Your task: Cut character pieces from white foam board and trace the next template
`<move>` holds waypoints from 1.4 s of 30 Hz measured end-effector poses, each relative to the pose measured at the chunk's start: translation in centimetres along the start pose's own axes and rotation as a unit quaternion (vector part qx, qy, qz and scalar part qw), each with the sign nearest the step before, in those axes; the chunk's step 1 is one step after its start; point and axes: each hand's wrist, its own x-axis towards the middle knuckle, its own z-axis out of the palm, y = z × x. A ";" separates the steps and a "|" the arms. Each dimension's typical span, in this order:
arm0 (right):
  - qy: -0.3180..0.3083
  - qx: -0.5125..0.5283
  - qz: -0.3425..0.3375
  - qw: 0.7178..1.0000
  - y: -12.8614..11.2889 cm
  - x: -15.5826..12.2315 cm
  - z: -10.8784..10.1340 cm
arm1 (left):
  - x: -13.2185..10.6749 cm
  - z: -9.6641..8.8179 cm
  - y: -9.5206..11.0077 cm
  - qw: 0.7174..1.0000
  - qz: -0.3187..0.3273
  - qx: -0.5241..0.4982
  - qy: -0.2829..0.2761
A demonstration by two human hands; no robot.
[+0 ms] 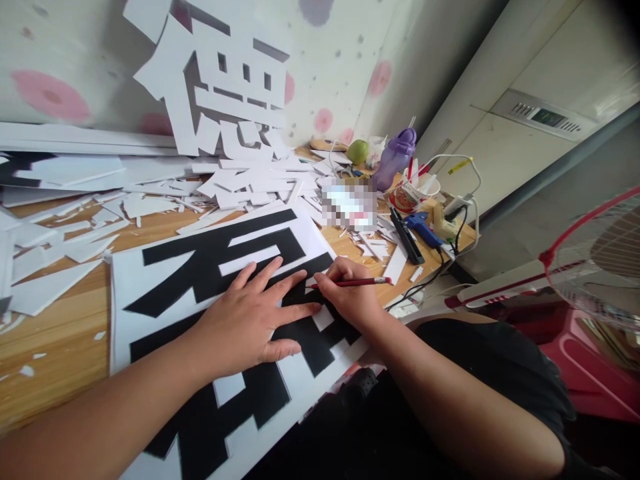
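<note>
A large white sheet (pixel 120 313) with a bold black character (pixel 210 253) on it lies on the wooden table. My left hand (pixel 260 310) rests flat on the sheet, fingers spread over the black shape. Just to its right, my right hand (pixel 353 290) grips a red pencil (pixel 350 283). The pencil's tip points left at the character, close to my left fingertips. Whether the tip touches the sheet I cannot tell.
White offcuts (pixel 250 183) are heaped behind the sheet, under a cut-out white character (pixel 183 80) against the wall. At the right stand a purple bottle (pixel 395 160), a paper cup (pixel 413 193), a blue glue gun (pixel 425 230) with cords and a fan (pixel 607 247).
</note>
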 end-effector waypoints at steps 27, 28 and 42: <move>-0.002 0.036 0.010 0.999 0.0 -0.5 -0.8 | 0.1 -0.3 0.2 1.000 -0.008 -0.001 -0.004; -0.010 0.032 0.009 0.999 -0.1 -0.6 -0.7 | 0.1 -0.2 0.2 1.000 -0.008 0.000 -0.003; -0.014 -0.014 -0.015 1.000 -0.2 -0.6 -0.5 | 0.1 0.1 -0.1 1.000 0.002 0.006 0.007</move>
